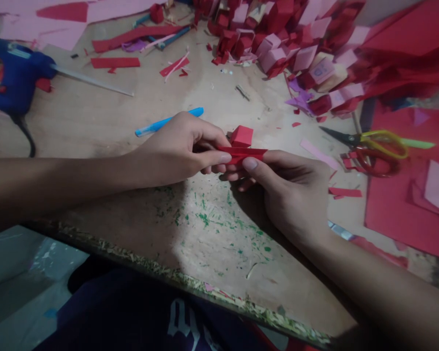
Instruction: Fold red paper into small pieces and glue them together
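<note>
Both hands meet at the middle of a worn wooden board. My left hand is closed, pinching one end of a folded red paper strip between thumb and fingers. My right hand is closed on the strip's other end, thumb pressed on top. A small red paper cube sits just behind the strip, touching or nearly touching it.
A blue pen lies behind my left hand. A blue glue gun rests at far left. Scissors with yellow and red handles lie at right on red paper sheets. A heap of red and pink paper cubes fills the back.
</note>
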Motion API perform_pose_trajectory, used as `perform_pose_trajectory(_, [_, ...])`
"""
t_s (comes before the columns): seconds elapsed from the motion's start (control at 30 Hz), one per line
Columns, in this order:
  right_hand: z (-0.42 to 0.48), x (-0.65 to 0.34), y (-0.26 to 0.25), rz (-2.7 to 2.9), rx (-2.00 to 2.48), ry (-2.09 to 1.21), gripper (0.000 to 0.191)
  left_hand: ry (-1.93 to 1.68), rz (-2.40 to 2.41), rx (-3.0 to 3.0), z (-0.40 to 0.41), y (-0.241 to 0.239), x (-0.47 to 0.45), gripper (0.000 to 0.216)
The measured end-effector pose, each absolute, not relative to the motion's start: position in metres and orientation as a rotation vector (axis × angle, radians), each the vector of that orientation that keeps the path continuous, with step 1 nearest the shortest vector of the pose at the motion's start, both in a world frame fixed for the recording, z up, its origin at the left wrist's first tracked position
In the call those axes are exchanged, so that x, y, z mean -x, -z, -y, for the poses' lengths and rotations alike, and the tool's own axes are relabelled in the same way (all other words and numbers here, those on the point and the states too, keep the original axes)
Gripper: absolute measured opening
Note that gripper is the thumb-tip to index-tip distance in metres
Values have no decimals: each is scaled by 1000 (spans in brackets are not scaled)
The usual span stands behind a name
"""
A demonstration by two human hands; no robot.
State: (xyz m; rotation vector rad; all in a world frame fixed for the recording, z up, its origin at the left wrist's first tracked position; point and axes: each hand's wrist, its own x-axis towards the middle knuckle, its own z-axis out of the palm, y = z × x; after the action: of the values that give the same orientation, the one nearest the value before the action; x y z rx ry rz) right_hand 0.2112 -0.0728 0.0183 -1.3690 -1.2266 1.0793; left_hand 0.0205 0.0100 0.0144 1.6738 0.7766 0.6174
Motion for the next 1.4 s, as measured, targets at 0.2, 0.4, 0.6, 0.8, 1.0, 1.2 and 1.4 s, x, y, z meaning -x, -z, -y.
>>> perform_pose_trajectory(0.2, [73, -211, -19, 1249, 1369, -1064, 12, -604, -781, -1691, -11, -15, -21, 8])
perform_pose_trajectory(0.4, [74, -210, -20, 1249, 1371, -1050, 13, -597, -779, -1735, -10, -14, -20, 8])
perform_pose_trajectory(0.6, [74, -209, -20, 1256, 1375, -1014, 13, -596, -782, -1791, -10, -17, -20, 11])
perform_pose_trajectory(0.8, [74, -209, -20, 1269, 1398, -993, 12, -531, -830, -1904, -11, -20, -18, 16])
perform_pose_trajectory(1.0, [73, -210, -19, 1268, 1367, -1016, 11, -540, -819, -1819, -10, -21, -20, 13])
perform_pose_trajectory(1.2, [74, -213, -16, 1264, 1327, -1083, 9, -558, -755, -1720, -12, -19, -20, 14])
perform_pose_trajectory(1.4, [73, -214, -16, 1246, 1317, -1108, 10, -563, -747, -1721, -12, -16, -20, 11])
